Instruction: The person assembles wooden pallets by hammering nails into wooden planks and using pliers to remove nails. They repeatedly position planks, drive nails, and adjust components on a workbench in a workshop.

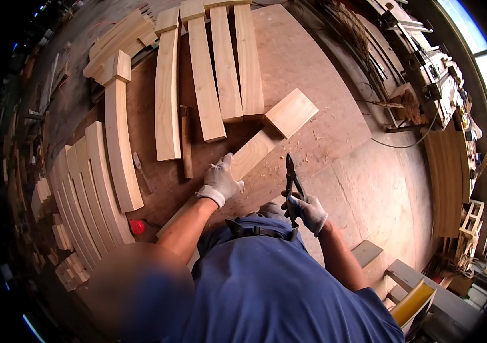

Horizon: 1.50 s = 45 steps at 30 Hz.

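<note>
A pale wooden beam (pixel 256 151) with a thick block (pixel 292 113) at its far end lies slantwise on the worktable (pixel 335 86). My left hand (pixel 220 182), in a whitish glove, is closed over the beam. To its right, my gloved right hand (pixel 308 212) is wrapped round the handles of dark pliers (pixel 290 167). Their jaws point away from me, apart from the beam, and the handles are spread.
Several similar block-ended beams (pixel 167 97) lie at the far side. Longer pieces (pixel 98 188) line the left. A brown stick (pixel 186 143), a chisel-like tool (pixel 140 170) and a red round object (pixel 136 227) lie nearby. Wood shavings (pixel 319 137) are scattered beside the block.
</note>
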Available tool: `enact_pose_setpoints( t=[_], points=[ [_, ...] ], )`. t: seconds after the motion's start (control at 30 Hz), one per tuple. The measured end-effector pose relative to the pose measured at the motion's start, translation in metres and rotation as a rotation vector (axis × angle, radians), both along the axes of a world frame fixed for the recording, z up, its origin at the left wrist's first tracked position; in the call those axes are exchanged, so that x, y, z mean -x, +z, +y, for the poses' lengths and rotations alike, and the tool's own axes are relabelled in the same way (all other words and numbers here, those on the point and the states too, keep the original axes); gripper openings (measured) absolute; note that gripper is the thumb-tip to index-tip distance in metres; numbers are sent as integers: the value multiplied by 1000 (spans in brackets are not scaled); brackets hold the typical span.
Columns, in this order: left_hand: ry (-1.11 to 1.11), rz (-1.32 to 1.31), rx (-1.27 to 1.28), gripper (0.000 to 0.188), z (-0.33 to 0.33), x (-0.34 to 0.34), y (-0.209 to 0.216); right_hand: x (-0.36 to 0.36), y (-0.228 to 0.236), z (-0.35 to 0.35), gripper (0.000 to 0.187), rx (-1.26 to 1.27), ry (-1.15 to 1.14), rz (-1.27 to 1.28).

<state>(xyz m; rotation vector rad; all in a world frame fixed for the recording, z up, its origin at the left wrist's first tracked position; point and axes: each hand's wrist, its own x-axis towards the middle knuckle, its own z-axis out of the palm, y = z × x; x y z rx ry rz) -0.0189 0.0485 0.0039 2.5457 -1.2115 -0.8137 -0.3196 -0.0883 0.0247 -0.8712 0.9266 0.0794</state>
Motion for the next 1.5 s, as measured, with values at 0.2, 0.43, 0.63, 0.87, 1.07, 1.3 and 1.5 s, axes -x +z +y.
enact_pose_setpoints(
  t=[0.2, 0.43, 0.63, 0.87, 1.07, 1.3, 1.5],
  points=[
    [3, -36, -9, 100, 21, -5, -1, 16, -9, 9, 56, 101, 57, 37],
    [-2, -32, 49, 98, 24, -8, -7, 32, -14, 16, 56, 42, 6, 48],
    [-56, 11, -18, 95, 29, 9, 6, 32, -11, 18, 52, 35, 35, 50],
    [-179, 0, 26, 96, 44, 40, -4, 36, 3, 25, 33, 18, 14, 16],
    [-112, 90, 30, 95, 32, 28, 12, 36, 5, 35, 50, 91, 14, 35],
    [-105, 76, 98, 93, 20, -9, 3, 15, 15, 47, 58, 98, -74, 38],
    [-157, 92, 8, 109, 13, -3, 8, -25, 30, 43, 54, -83, -166, -70]
  ],
)
